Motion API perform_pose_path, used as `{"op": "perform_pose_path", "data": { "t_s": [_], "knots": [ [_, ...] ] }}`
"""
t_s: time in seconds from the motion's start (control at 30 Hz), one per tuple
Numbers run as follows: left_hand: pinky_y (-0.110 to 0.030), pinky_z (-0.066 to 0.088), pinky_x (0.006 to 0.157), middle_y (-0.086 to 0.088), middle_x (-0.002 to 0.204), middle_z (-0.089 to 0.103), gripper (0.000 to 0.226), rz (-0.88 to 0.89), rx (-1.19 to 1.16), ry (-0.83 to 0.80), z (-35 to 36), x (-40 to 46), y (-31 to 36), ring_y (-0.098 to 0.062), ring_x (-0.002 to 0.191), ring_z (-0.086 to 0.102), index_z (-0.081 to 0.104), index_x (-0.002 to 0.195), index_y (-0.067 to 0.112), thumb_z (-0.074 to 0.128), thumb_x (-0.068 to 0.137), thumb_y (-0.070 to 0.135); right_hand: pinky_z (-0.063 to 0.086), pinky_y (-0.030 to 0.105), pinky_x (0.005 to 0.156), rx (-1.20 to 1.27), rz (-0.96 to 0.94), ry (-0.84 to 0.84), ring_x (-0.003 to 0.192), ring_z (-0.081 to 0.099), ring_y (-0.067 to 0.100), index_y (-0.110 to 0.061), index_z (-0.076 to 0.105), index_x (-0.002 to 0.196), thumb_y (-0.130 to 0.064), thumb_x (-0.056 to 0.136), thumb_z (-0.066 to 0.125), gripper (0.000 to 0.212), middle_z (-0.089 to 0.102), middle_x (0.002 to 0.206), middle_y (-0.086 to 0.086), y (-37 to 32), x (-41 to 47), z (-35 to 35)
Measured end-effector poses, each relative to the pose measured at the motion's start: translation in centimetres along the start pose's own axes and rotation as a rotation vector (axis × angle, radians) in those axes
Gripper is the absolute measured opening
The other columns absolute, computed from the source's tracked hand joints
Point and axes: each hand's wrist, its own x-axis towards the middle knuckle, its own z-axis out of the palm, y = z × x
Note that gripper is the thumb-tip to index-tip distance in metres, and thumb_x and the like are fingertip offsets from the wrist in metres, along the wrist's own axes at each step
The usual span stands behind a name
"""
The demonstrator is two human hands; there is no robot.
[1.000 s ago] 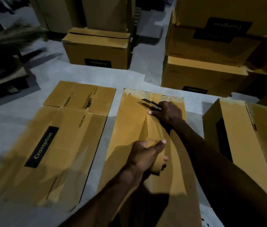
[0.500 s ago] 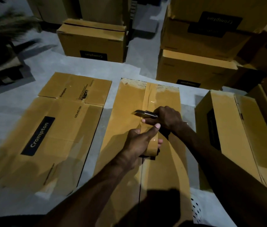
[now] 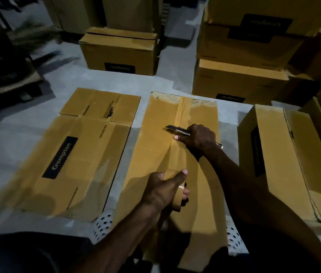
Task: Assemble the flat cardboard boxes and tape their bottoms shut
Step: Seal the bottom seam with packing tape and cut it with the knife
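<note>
An assembled cardboard box (image 3: 155, 146) stands bottom-up in front of me, with brown tape (image 3: 181, 113) laid along its centre seam from the far edge. My left hand (image 3: 163, 190) grips the brown tape roll (image 3: 177, 200), and a stretch of tape runs from it up the seam. My right hand (image 3: 199, 137) grips a utility knife (image 3: 175, 129) and presses the tape down with a fingertip; the blade points left over the seam. A flat Crompton box (image 3: 80, 154) lies on the floor to the left.
An open-sided box (image 3: 285, 158) lies at the right. Closed and stacked boxes (image 3: 120, 50) (image 3: 240, 81) stand beyond on the grey floor. A white perforated seat (image 3: 102, 223) shows under the box. A broom (image 3: 31, 36) leans at the far left.
My left hand has pulled the roll toward me, drawing out more tape along the seam. My right hand with the knife slid nearer along the tape, then held in place.
</note>
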Motion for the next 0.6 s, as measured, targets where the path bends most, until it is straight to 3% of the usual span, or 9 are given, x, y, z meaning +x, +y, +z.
{"op": "perform_pose_path", "data": {
  "t_s": [0.1,0.27,0.6],
  "knots": [
    [-0.022,0.054,0.05,-0.019,0.083,0.074,0.034,0.025,-0.001,-0.028,0.1,-0.3,0.1,-0.019,0.062,0.065,0.07,0.099,0.003,0.07,0.087,0.035,0.04,0.03,0.071,-0.041,-0.013,0.006,0.082,0.053,0.019,-0.016,0.064,0.115,-0.07,0.083,0.056,0.063,0.067,0.103,0.007,-0.4,-2.1,-0.4],
    [-0.026,0.053,0.051,-0.01,0.071,0.07,0.041,0.03,-0.004,-0.06,0.0,0.5,-0.4,-0.017,0.052,0.062,0.071,0.099,0.0,0.071,0.086,0.038,0.044,0.034,0.078,-0.122,-0.045,-0.1,0.098,0.063,0.03,-0.014,0.065,0.11,-0.081,0.071,0.058,0.078,0.066,0.104,0.011,-0.2,-6.0,-0.4],
    [-0.022,0.053,0.046,-0.005,0.068,0.074,0.038,-0.027,-0.056,0.035,0.4,-1.7,-1.7,-0.012,0.054,0.068,0.068,0.108,0.006,0.068,0.088,0.038,0.041,0.03,0.069,-0.07,0.002,-0.011,0.086,0.063,0.026,-0.011,0.064,0.108,-0.079,0.076,0.054,0.076,0.068,0.101,0.01,-0.5,-7.8,0.6]
  ]
}}
